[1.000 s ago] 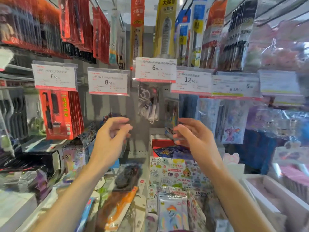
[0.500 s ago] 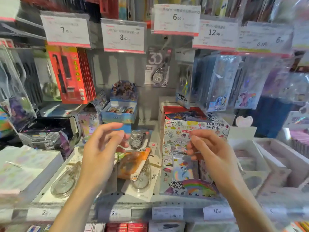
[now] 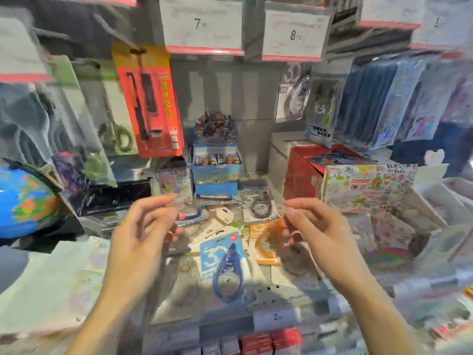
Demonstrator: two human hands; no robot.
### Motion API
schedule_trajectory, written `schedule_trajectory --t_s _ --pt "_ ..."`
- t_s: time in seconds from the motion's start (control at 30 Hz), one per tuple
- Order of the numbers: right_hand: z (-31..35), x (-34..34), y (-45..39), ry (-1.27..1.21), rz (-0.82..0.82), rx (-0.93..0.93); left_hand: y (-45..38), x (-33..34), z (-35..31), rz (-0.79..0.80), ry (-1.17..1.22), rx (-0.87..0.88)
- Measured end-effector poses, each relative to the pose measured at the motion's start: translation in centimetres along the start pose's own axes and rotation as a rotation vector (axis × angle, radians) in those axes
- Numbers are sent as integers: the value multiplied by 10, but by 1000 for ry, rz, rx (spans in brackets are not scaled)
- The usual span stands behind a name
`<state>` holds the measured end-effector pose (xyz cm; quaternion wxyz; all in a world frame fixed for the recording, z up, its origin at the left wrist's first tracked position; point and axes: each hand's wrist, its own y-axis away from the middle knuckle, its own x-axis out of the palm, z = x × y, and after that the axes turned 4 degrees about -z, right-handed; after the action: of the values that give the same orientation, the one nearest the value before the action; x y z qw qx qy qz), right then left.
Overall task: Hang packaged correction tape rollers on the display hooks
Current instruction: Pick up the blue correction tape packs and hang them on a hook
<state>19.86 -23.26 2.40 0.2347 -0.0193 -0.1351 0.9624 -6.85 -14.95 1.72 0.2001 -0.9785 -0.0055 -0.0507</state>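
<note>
At the far left a blue globe [image 3: 24,201] sits beside hanging clear packs, one of them holding green-handled scissors [image 3: 116,135]. Next along, a red carded pen pack [image 3: 151,101] hangs from a hook, with a "7" price tag [image 3: 201,24] and an "8" price tag [image 3: 294,34] above the bare grey back panel.

The left hand [image 3: 143,234] is raised over the shelf [image 3: 281,295], fingers loosely curled, thumb and forefinger close together; the blur makes it impossible to tell whether anything is pinched between them. Behind it stand a pink pony card box [image 3: 175,179] and a blue card display box [image 3: 217,162].

The packaged correction tape rollers lie loose in a heap on the shelf between the two hands: a blue correction tape pack [image 3: 225,267] nearest the front edge, an orange correction tape pack [image 3: 266,242] just beside it to the right, and a grey-carded black correction tape pack [image 3: 258,206] behind them. More white cards lie overlapped among them. One grey correction tape pack [image 3: 291,98] already hangs on a hook under the "8" tag.

The right hand [image 3: 322,231] hovers over the orange pack, fingers curled with thumb and forefinger nearly meeting; I cannot tell if it holds anything.

To the right stand a red box [image 3: 299,175] and a colourful sticker box [image 3: 366,188], with hanging blue packs [image 3: 366,98] above.
</note>
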Motion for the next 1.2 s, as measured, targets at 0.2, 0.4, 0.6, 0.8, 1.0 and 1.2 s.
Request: schedule_trajectory --t_s 0.2,0.4,0.6,0.8,1.0,1.2 --pt "-26 30 -18 133 7 8 -22 -29 6 64 -149 -35" --pt "-53 45 -69 434 22 5 -67 -11 29 280 -507 -11" --pt "-69 45 -108 803 -22 -21 -114 29 54 376 -853 84" --pt "-83 38 -128 1101 54 183 -144 53 86 406 -1230 -101" --pt "-86 34 -131 978 83 214 -156 51 100 452 -1270 -228" --pt "-84 33 -135 716 -17 206 -151 56 94 272 -1010 -180"
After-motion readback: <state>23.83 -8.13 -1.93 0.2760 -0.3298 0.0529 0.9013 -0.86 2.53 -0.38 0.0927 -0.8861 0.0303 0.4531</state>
